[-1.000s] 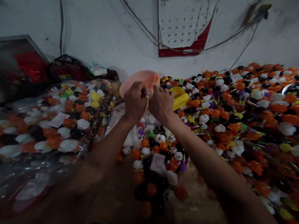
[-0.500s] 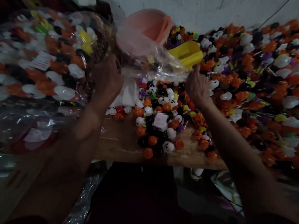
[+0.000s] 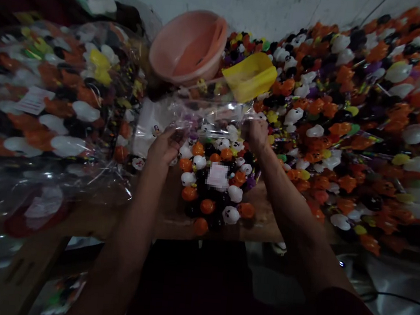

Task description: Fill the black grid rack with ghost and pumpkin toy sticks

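Note:
Both hands are at the far end of a clear plastic bag (image 3: 213, 114), whose shiny film stretches between them. My left hand (image 3: 166, 146) pinches the film at its left corner. My right hand (image 3: 256, 132), curled closed, grips it on the right. Towards me lies a cluster of small orange, white and black pumpkin- and skull-shaped toys (image 3: 207, 206). On top of them is a pale label (image 3: 217, 176) with its print blurred out. Whether the whole cluster is inside the bag, I cannot tell. A yellow scoop (image 3: 252, 76) lies just beyond the film.
A large heap of similar toys (image 3: 345, 120) covers the right side. On the left stands a bulging clear bag of toys (image 3: 60, 100) with a paper label (image 3: 34, 99). A pink basin (image 3: 168, 46) sits by the wall, behind the wooden table (image 3: 263, 226).
Both hands have come down and closer to me, bringing the bag's film lower over the toys. The basin, earlier partly veiled by film, now shows plainly.

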Action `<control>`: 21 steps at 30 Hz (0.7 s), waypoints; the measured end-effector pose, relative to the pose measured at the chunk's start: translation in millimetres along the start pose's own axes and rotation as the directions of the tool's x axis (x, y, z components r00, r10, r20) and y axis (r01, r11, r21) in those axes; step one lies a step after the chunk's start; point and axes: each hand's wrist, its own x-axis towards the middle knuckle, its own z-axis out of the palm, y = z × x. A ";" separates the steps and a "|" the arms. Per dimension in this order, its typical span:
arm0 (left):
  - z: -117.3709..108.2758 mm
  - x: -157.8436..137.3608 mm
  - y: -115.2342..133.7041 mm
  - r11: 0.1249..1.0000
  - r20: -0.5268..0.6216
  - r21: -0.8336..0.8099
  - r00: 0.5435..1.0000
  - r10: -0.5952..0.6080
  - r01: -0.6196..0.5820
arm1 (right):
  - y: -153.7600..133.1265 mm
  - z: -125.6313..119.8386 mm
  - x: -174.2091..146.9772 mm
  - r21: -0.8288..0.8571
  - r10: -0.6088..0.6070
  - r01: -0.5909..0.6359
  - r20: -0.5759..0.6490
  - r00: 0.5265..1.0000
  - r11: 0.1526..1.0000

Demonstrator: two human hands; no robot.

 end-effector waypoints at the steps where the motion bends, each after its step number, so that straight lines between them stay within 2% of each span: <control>1: -0.9 -2.2 -5.9 0.999 -0.002 0.030 1.000 0.019 -0.019 | 2.2 0.0 -6.7 -0.017 -0.003 0.003 -0.006 1.000 1.000; 4: -8.7 -13.3 -20.7 0.984 -0.019 0.138 0.993 0.121 -0.117 | 7.5 -2.0 -27.7 -0.065 -0.055 0.064 0.127 0.990 0.996; 8: -23.1 -42.2 -30.5 0.915 -0.002 0.312 0.963 0.270 -0.256 | 7.3 -9.6 -48.7 -0.180 -0.137 0.208 0.343 0.929 0.961; 12: -30.6 -80.1 -33.8 0.845 0.064 0.395 0.929 0.365 -0.360 | 1.8 -14.4 -61.8 -0.339 -0.177 0.317 0.384 0.906 0.886; 16: -30.2 -97.7 -36.5 0.832 0.124 0.422 0.932 0.341 -0.361 | 4.2 -6.8 -65.3 -0.329 -0.198 0.334 0.384 0.902 0.883; 21: -33.6 -84.6 -41.4 0.854 0.157 0.437 0.958 0.238 -0.284 | 19.8 11.0 -61.0 -0.241 -0.185 0.277 0.344 0.921 0.930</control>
